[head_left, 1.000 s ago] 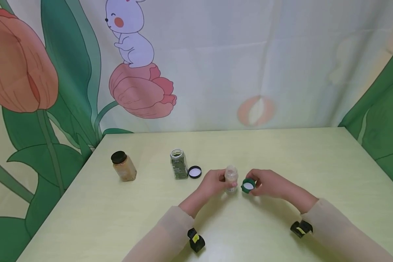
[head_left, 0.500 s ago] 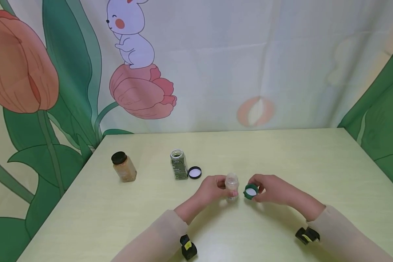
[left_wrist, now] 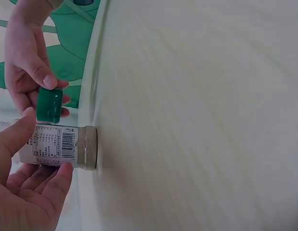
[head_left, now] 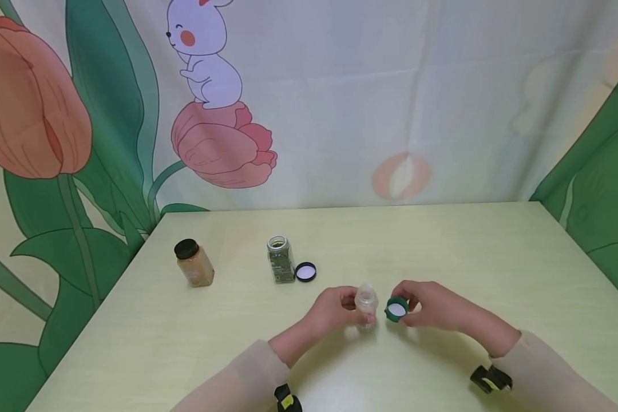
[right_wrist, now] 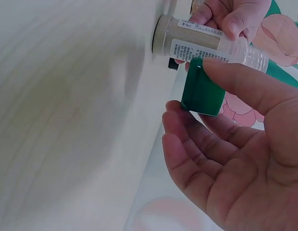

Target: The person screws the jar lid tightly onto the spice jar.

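Observation:
My left hand (head_left: 332, 312) grips a clear spice jar (head_left: 366, 298) with no lid on its mouth, thumb on one side and fingers on the other. In the left wrist view the jar (left_wrist: 67, 147) shows a white label with a barcode and pale powder toward its base. Just to its right, my right hand (head_left: 435, 306) pinches a green flip-top lid (head_left: 396, 309) between thumb and fingers, its white inner face turned to the head camera. The right wrist view shows the green lid (right_wrist: 203, 89) close beside the jar (right_wrist: 206, 43).
Behind and left stands an uncapped jar of green dried herbs (head_left: 281, 260), with a black lid (head_left: 306, 272) lying beside it, white inside up. Farther left is a black-capped jar of orange-brown spice (head_left: 195, 266). A printed curtain (head_left: 329, 114) hangs behind the table (head_left: 468, 246).
Both hands have moved nearer the table's front edge, carrying the clear jar and the green lid with them. The other jars and the black lid stay put.

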A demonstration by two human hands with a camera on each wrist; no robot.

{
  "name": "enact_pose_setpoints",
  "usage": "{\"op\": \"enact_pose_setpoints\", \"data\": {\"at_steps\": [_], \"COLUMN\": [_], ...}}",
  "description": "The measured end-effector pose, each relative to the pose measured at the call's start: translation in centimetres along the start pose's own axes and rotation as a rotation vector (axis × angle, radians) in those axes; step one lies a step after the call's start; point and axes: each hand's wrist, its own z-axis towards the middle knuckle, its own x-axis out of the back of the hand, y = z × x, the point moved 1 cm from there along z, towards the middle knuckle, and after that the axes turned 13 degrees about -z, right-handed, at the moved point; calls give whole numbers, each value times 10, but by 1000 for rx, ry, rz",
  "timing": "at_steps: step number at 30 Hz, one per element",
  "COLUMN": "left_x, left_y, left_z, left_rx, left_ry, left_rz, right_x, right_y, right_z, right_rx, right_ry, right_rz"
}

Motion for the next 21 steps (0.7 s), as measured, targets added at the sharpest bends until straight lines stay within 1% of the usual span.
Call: {"op": "enact_pose_setpoints", "data": {"at_steps": [6, 12, 19, 21], "left_x": [-4, -5, -2, -1], "left_y": [2, 3, 2, 1], "left_z": [-8, -13, -16, -16], "left_rx": [6, 23, 39, 32], "left_ry": [-39, -60, -113, -122], "left_rz": [-44, -57, -66, -67], "right_x": [0, 2, 2, 3], "right_y": [-1, -3, -2, -3], "right_z": [-3, -5, -10, -11], "right_rx": [9, 34, 41, 38], "right_ry": [-3, -12, 6, 17], "right_rz": [8, 14, 11, 11]}}
